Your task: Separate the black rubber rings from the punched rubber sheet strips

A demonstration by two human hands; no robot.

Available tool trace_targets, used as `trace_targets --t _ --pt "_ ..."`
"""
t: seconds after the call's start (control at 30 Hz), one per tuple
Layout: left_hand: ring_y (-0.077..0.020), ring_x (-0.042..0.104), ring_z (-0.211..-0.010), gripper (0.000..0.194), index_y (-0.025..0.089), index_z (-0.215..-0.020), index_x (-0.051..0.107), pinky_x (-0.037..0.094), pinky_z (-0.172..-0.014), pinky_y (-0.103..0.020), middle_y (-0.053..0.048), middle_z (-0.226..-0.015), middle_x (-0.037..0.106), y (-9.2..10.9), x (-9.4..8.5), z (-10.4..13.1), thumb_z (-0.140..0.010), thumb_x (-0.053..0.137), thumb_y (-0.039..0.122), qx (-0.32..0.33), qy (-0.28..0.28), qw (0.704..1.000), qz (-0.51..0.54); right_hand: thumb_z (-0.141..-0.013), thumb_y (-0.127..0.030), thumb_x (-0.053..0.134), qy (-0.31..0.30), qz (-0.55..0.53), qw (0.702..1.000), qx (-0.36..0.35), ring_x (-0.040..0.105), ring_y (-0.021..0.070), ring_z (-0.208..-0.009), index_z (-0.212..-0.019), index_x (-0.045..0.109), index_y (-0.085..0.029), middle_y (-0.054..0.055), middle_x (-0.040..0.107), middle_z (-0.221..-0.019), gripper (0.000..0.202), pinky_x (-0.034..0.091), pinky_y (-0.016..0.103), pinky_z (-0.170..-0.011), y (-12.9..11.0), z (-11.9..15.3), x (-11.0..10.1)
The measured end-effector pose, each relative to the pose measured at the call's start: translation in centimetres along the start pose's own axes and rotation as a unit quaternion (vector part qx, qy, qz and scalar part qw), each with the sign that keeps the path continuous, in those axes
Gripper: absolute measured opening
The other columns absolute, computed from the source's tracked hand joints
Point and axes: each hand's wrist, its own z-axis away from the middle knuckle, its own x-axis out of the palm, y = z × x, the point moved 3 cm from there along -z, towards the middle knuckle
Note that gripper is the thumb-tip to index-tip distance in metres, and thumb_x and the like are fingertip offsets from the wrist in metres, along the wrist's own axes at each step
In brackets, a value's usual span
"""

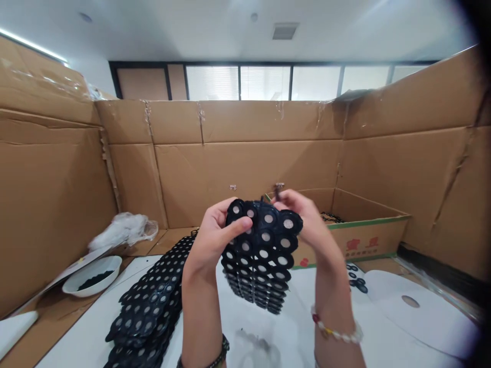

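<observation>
A black sheet of joined round rings [264, 253] with pale centres hangs upright in front of me. My left hand [215, 232] is closed on its upper left corner, thumb lying across the front face. My right hand [301, 209] is behind the upper right edge, its fingers pinched around a small dark piece [277, 192] that is blurred. Part of the right hand's fingers is hidden by the sheet. To the left, a stack of similar black ring sheets [146, 306] lies on the white table surface [88, 335].
A white bowl [113, 266] with small black bits stands at left, near crumpled clear plastic [125, 230]. At right are an open carton [383, 225] holding black pieces, loose black rings [358, 283] and a white disc [399, 291]. Cardboard walls [245, 122] surround the table.
</observation>
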Motion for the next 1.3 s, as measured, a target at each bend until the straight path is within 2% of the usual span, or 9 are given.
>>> trace_targets --t 0.13,0.2,0.3,0.5,0.57,0.8,0.9,1.03,1.3 --pt "-0.017 0.069 -0.071 0.031 0.021 -0.098 0.066 0.056 -0.065 -0.024 -0.001 -0.08 0.071 0.2 0.1 0.3 -0.076 0.078 0.04 0.024 0.045 0.998 0.039 -0.09 -0.027 0.064 0.145 -0.088 0.981 -0.097 0.059 0.0133 -0.081 -0.091 0.061 -0.022 0.0 0.059 -0.085 0.005 0.05 0.027 -0.076 -4.1 2.1 -3.0" --pt "-0.0154 0.068 -0.06 0.051 0.028 -0.123 0.059 0.056 -0.057 -0.021 0.003 -0.071 0.07 0.5 0.3 0.6 -0.077 0.079 0.033 0.028 0.063 0.996 0.058 -0.091 -0.022 0.061 0.143 -0.141 0.97 -0.136 0.062 0.0151 -0.086 -0.09 0.06 -0.023 0.001 0.06 -0.089 0.002 0.05 0.03 -0.085 -6.1 3.4 -3.1" --pt "-0.0122 0.063 -0.046 0.072 0.039 -0.139 0.044 0.051 -0.046 -0.017 0.009 -0.057 0.064 1.4 0.7 1.2 -0.078 0.079 0.027 0.043 0.093 0.992 0.066 -0.093 -0.019 0.056 0.124 -0.166 0.967 -0.149 0.055 0.0125 -0.071 -0.09 0.056 -0.025 -0.002 0.053 -0.079 0.007 0.05 0.028 -0.076 -7.5 4.2 -2.0" --pt "-0.0123 0.067 -0.055 0.039 0.031 -0.105 0.067 0.054 -0.051 -0.016 0.006 -0.069 0.072 2.9 1.6 2.0 -0.072 0.084 0.021 0.087 0.1 0.991 -0.001 -0.093 -0.05 0.056 -0.018 -0.081 0.996 -0.031 0.043 0.0107 -0.062 -0.083 0.056 -0.023 -0.002 0.046 -0.072 0.029 0.038 0.023 -0.053 -7.6 3.9 1.6" --pt "-0.011 0.066 -0.058 0.035 0.03 -0.101 0.07 0.053 -0.054 -0.015 0.005 -0.072 0.072 3.2 1.6 2.1 -0.071 0.084 0.017 0.087 0.081 0.993 -0.015 -0.089 -0.048 0.062 -0.046 -0.091 0.995 -0.002 0.039 0.0096 -0.056 -0.072 0.054 -0.021 -0.003 0.042 -0.063 0.034 0.032 0.023 -0.048 -7.8 4.0 2.2" --pt "-0.0127 0.069 -0.065 0.05 0.029 -0.116 0.061 0.055 -0.06 -0.018 0.004 -0.077 0.075 3.5 0.8 2.5 -0.073 0.083 0.018 0.097 0.074 0.992 -0.034 -0.088 -0.033 0.063 0.013 -0.131 0.991 0.007 0.03 0.0084 -0.054 -0.059 0.042 -0.019 -0.005 0.033 -0.057 0.038 0.025 0.024 -0.047 -7.3 3.7 1.9" --pt "-0.0095 0.07 -0.067 0.035 0.026 -0.106 0.066 0.056 -0.064 -0.015 0.003 -0.079 0.076 4.0 0.3 2.7 -0.075 0.082 0.017 0.121 0.114 0.985 -0.052 -0.087 -0.032 0.063 0.002 -0.155 0.988 0.017 0.028 0.0086 -0.054 -0.059 0.04 -0.02 -0.005 0.031 -0.058 0.039 0.024 0.024 -0.048 -7.0 3.5 2.0" --pt "-0.0083 0.069 -0.062 0.015 0.02 -0.083 0.074 0.055 -0.058 -0.011 0.002 -0.07 0.075 4.2 -0.3 2.8 -0.071 0.084 0.019 0.066 0.15 0.984 -0.07 -0.087 -0.033 0.063 -0.022 -0.155 0.987 0.021 0.028 0.0087 -0.055 -0.06 0.04 -0.02 -0.005 0.031 -0.059 0.038 0.024 0.024 -0.049 -6.8 3.3 2.4" --pt "-0.009 0.06 -0.046 0.022 0.015 -0.068 0.075 0.05 -0.046 -0.015 -0.001 -0.055 0.069 2.8 -2.2 2.8 -0.054 0.092 0.016 -0.073 0.142 0.987 -0.032 -0.086 -0.034 0.062 -0.053 -0.107 0.993 0.023 0.027 0.0088 -0.056 -0.057 0.039 -0.02 -0.005 0.03 -0.059 0.039 0.024 0.025 -0.051 -6.5 2.9 3.1"
